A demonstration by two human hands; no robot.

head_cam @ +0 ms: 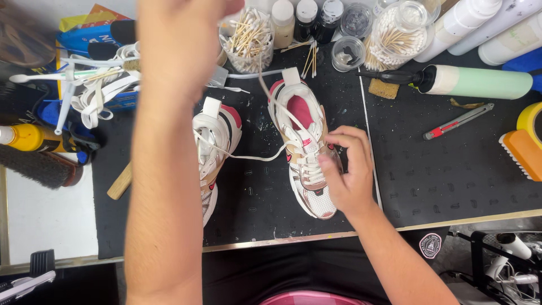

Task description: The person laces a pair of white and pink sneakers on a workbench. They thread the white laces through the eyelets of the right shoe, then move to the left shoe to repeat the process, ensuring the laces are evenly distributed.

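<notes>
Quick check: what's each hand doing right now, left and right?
Left hand: raised high, closed, pulling the white lace up.
Right hand: fingers pinched at the laces on the right sneaker.

The raised left hand [186, 34] is blurred, its fingers cut off by the top edge. Its forearm hides much of the left white-and-pink mesh sneaker [217, 152].

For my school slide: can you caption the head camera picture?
Right hand steadies a white-and-pink sneaker while left hand pulls its lace upward.
</notes>
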